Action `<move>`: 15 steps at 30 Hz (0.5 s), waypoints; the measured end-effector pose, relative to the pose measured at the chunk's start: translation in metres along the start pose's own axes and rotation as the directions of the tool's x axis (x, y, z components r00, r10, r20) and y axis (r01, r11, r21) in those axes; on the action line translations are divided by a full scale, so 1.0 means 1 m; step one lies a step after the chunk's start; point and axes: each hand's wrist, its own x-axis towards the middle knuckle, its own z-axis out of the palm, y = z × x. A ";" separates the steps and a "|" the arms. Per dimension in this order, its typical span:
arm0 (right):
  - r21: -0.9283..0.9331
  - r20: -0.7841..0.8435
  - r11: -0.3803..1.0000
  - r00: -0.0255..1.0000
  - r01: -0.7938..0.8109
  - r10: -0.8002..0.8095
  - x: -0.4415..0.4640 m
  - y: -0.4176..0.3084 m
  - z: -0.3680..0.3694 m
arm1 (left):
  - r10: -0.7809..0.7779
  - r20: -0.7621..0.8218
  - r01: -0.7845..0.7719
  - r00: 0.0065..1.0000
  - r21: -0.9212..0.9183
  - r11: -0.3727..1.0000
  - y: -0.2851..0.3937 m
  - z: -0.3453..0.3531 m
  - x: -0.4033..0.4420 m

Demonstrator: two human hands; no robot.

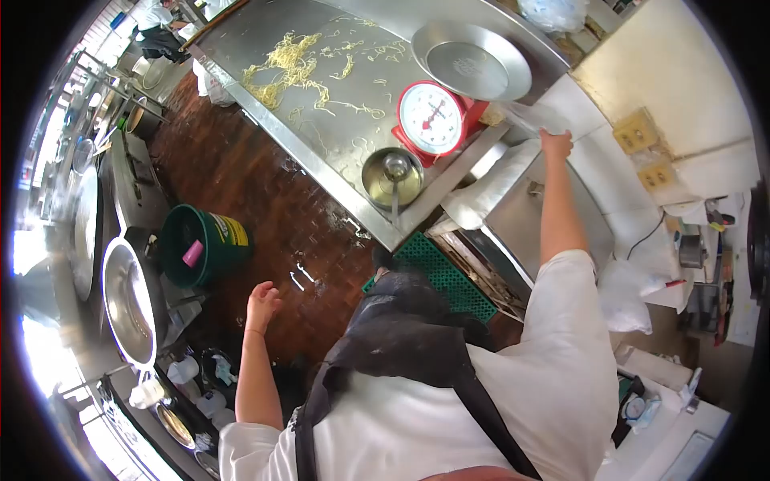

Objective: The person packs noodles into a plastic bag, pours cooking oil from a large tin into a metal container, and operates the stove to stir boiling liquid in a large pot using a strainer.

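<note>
My right hand [556,144] reaches out to the right of the scale, its fingers closed on the end of a clear plastic bag [525,119]. The bag stretches toward the red dial scale [433,119], and some yellowish noodles show at its far end. My left hand [263,306] hangs over the floor with loosely curled fingers apart and nothing in them. Loose noodles [293,60] lie scattered on the steel table [365,60]. In front of the scale stands a metal pot [377,184] with a ladle [395,170] in it.
A wide metal pan [472,62] sits behind the scale. On the brown tiled floor are a green bucket [204,244] with a pink cup and a green mat [449,276]. A large wok [128,301] stands at left. Another person [156,32] is far back.
</note>
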 end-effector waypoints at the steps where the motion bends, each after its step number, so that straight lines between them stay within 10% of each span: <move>1: 0.058 -0.020 0.998 1.000 -0.005 0.007 0.023 0.013 0.028 | 0.005 -0.019 -0.005 1.000 -0.015 1.000 -0.007 -0.014 0.027; 3: 0.271 -0.052 0.962 0.999 0.018 -0.004 0.051 0.033 0.078 | 0.018 -0.053 -0.015 0.998 0.058 0.998 -0.023 -0.043 0.063; 6: 0.644 0.419 0.657 0.899 -0.391 0.124 0.044 0.023 0.071 | -0.088 -0.036 0.088 0.995 0.008 0.996 -0.054 -0.070 0.079; 10: 0.663 0.352 0.677 0.931 -0.321 0.097 0.037 -0.023 0.047 | -0.296 0.277 0.266 0.914 0.143 0.953 -0.170 -0.119 0.116; 15: 0.450 0.512 0.817 0.854 -0.360 0.095 0.033 -0.067 -0.006 | -0.469 0.499 0.477 0.729 0.122 0.870 -0.156 -0.171 0.196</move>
